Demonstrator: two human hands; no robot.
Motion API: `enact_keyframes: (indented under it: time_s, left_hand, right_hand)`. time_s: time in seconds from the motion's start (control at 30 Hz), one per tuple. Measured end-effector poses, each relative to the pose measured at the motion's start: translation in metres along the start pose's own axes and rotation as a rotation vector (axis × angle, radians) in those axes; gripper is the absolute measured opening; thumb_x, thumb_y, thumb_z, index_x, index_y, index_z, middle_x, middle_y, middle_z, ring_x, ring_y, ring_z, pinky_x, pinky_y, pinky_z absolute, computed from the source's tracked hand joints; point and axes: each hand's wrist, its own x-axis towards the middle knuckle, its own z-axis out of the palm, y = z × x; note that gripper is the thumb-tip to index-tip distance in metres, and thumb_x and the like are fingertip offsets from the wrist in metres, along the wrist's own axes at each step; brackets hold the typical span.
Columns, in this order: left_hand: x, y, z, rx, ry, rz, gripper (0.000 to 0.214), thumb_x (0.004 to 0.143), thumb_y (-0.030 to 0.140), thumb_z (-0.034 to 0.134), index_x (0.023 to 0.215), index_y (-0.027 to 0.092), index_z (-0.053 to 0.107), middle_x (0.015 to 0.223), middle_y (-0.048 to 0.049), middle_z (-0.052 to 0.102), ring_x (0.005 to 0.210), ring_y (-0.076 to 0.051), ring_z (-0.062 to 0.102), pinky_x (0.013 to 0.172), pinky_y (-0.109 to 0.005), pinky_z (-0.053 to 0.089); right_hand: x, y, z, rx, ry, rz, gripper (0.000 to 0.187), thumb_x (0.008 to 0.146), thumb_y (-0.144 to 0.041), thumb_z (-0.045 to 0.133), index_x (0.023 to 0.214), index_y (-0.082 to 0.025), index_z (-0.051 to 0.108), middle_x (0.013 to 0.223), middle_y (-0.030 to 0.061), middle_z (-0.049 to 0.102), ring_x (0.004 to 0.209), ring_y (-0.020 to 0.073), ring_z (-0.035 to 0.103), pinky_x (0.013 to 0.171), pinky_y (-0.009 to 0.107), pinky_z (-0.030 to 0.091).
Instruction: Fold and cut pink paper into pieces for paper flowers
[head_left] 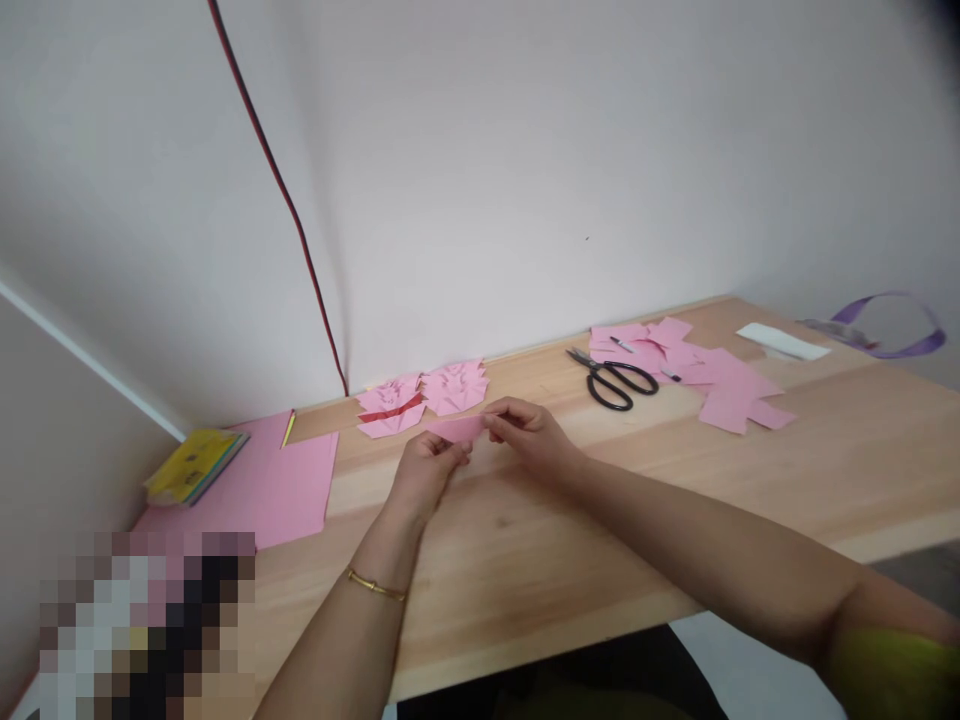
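Note:
A small piece of pink paper [454,429] is stretched between my two hands, just above the wooden table. My left hand [431,468] pinches its left end between thumb and fingers. At the other end, my right hand [527,432] grips the paper with thumb and forefinger. Just behind them lie two pink folded paper pieces [455,387] with pointed, layered cuts; the left one carries a red strip [391,409]. Black-handled scissors [611,378] rest to the right of my right hand, blades partly apart.
Pink paper scraps [724,385] and a marker [670,375] lie at the right back. A white strip [784,341] is farther right. On the left are pink sheets [300,485], a yellow pencil [288,429] and a yellow packet [191,465]. A wall [525,200] bounds the table [510,600].

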Motion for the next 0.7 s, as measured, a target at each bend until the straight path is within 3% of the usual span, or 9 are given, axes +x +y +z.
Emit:
enact_keyframes:
  time_s: [0.23,0.33,0.43,0.7]
  left_hand:
    - [0.002,-0.002,-0.004,-0.024,0.063,0.043,0.025,0.060,0.030,0.079,0.064,0.014,0.060,0.057,0.0014,0.059,0.057,-0.009,0.055,0.064,-0.024,0.046]
    - [0.001,-0.002,-0.001,-0.067,0.023,0.042,0.024,0.061,0.029,0.078,0.069,0.013,0.062,0.065,-0.0008,0.063,0.059,-0.009,0.056,0.064,-0.024,0.046]
    - [-0.001,-0.002,0.002,-0.073,-0.007,0.028,0.023,0.062,0.029,0.077,0.072,0.012,0.064,0.069,-0.0034,0.066,0.060,-0.010,0.057,0.064,-0.024,0.046]
    - [-0.003,0.012,-0.003,-0.167,0.157,0.143,0.021,0.065,0.029,0.076,0.066,0.015,0.060,0.057,0.0027,0.057,0.058,-0.007,0.053,0.064,-0.022,0.045]
  right_hand:
    - [0.003,0.001,-0.002,0.043,0.006,0.051,0.028,0.081,-0.045,0.058,0.084,-0.017,0.060,0.066,-0.0018,0.053,0.063,0.0112,0.050,0.063,0.025,0.041]
    - [0.001,0.000,0.001,0.026,-0.126,0.115,0.029,0.079,-0.044,0.061,0.082,-0.015,0.061,0.068,-0.0002,0.057,0.064,0.0114,0.051,0.062,0.025,0.041]
    - [-0.001,0.000,0.004,-0.030,-0.207,0.092,0.027,0.080,-0.041,0.058,0.079,-0.014,0.063,0.070,0.0007,0.058,0.066,0.0118,0.052,0.063,0.025,0.041]
    - [-0.001,0.005,0.003,-0.048,-0.201,0.095,0.023,0.079,-0.038,0.057,0.077,-0.015,0.060,0.068,-0.0002,0.055,0.062,0.0113,0.049,0.060,0.025,0.039]
